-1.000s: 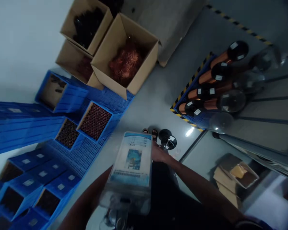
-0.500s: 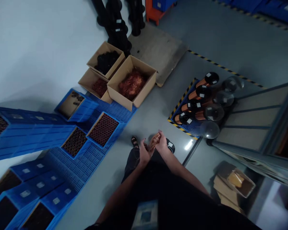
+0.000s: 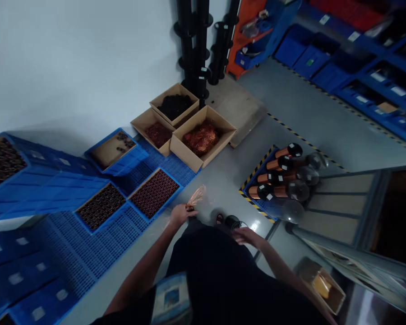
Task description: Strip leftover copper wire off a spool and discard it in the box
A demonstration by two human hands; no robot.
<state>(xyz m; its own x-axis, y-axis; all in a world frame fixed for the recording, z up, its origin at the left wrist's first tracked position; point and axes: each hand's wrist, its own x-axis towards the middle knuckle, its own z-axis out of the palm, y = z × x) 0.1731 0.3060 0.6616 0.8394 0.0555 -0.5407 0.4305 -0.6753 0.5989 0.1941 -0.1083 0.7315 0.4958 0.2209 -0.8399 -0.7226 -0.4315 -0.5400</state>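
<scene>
Thin copper wire (image 3: 196,196) fans out in a loose loop in front of my left hand (image 3: 182,213), whose fingers are closed around its lower end. The wire is over the floor, beside a blue crate of small dark reddish parts (image 3: 154,192). Held low near my right thigh, my right hand (image 3: 246,236) has loosely bent fingers that stand apart, with nothing visible in them. Farther forward, a cardboard box (image 3: 187,152) contains a heap of tangled copper wire (image 3: 203,137).
Cardboard boxes of black scrap (image 3: 176,107) and reddish scrap (image 3: 158,134) adjoin the copper box. Blue crates (image 3: 118,153) stand on a blue pallet (image 3: 88,243) at left. Copper wire spools (image 3: 275,178) lie at right by a grey cabinet (image 3: 338,198). Black spools (image 3: 199,49) stack against the wall.
My hands, which were together at the copper wire, have moved apart. The left carries the wire forward and left; the right has let go and dropped back right. The view has tilted up.
</scene>
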